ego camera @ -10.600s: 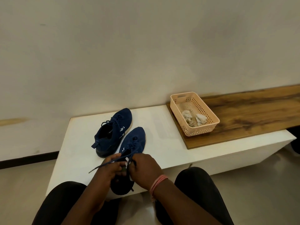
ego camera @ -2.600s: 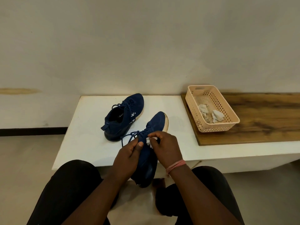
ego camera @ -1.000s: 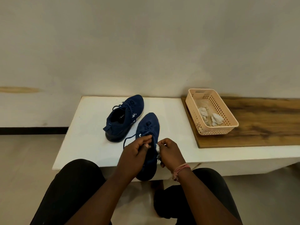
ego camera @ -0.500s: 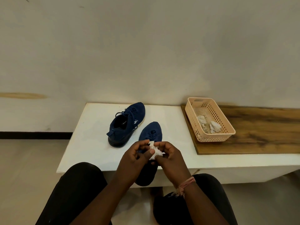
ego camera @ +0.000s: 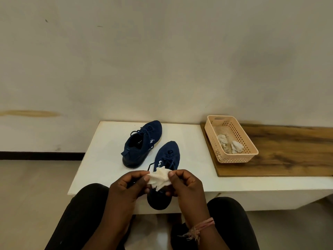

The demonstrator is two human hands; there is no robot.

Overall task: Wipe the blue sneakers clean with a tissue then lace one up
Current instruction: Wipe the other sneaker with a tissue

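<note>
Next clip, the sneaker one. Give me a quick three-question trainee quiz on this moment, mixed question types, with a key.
1. True or false: both hands pinch the white tissue.
2. Multiple choice: where is the peach basket? A) on the floor B) on the wooden board C) inside a sneaker
3. Fill in: the crumpled tissues lie inside the ____.

Key
1. True: the left hand and the right hand each pinch it, above the near sneaker; the far sneaker rests untouched on the white bench.
2. B
3. basket
</note>
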